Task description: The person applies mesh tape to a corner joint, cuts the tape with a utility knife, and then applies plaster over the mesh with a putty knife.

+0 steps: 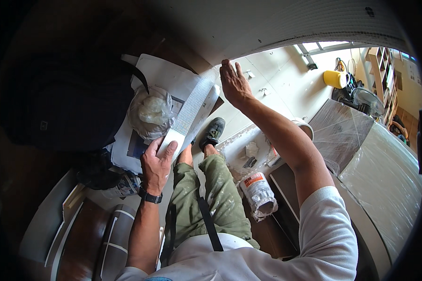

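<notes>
Between the thumb and fingers of my left hand (158,161) is the lower end of a white mesh tape strip (188,112). The strip runs up and away toward the lower edge of a pale wall panel (248,28). My right hand (236,84) is raised with its fingers stretched out, and its fingertips are at that panel's edge. Whether they press on it, I cannot tell. Another band of mesh (314,40) lies along the panel's edge. Behind the held strip, a crumpled white plastic bag (150,112) rests on white sheets (126,157).
A large dark bag (65,107) stands at the left. Near my legs are a white container (260,194) with an orange label and a smeared board (239,154). Plastic-wrapped furniture (380,168) fills the right side. A yellow container (334,78) and a fan (368,100) stand farther back.
</notes>
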Motion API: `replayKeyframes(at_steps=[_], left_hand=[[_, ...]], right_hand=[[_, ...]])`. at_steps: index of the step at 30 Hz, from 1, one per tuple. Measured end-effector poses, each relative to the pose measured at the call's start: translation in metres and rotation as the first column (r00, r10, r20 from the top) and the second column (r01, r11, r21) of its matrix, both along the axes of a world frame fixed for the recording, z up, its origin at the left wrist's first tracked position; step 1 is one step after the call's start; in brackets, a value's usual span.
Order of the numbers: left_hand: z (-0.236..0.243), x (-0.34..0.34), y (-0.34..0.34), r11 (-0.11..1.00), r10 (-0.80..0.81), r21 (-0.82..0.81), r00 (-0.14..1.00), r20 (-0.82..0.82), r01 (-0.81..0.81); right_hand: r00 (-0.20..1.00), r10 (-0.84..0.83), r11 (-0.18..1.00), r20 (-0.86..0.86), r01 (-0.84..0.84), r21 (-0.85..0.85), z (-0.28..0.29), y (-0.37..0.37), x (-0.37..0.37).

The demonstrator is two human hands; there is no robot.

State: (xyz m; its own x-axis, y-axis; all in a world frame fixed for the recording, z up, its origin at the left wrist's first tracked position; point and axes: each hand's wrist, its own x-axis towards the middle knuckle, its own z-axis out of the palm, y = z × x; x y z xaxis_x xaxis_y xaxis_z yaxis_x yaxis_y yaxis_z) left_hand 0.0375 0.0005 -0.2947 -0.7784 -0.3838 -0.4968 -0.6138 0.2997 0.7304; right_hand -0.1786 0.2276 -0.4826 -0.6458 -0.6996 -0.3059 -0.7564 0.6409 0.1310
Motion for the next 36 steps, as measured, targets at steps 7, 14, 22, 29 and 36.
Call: replayKeyframes(at_steps=[7,14,22,29,36], left_hand=[[0.001,-0.002,0.0,1.0,0.01,0.011,1.0,0.021,-0.01],[0.002,-0.004,-0.002,1.0,0.001,0.015,1.0,0.02,-0.002],[0.002,-0.005,-0.002,1.0,0.014,0.016,1.0,0.017,-0.014],[0.004,-0.008,-0.003,1.0,0.003,0.006,1.0,0.028,-0.004],[0.002,-0.009,-0.008,0.998,-0.035,-0.058,0.999,-0.008,0.034]], right_hand=[[0.998,-0.038,0.999,0.042,0.038,-0.005,0.003,-0.001,-0.003],[0.995,-0.05,0.999,0.084,0.05,-0.003,0.007,-0.002,-0.006],[0.995,-0.063,0.997,0.08,0.065,-0.034,0.001,-0.002,-0.008],[0.999,-0.047,0.998,0.017,0.046,0.034,0.002,-0.005,-0.005],[0.997,0.03,0.989,-0.066,-0.02,0.144,0.008,-0.014,-0.006]])
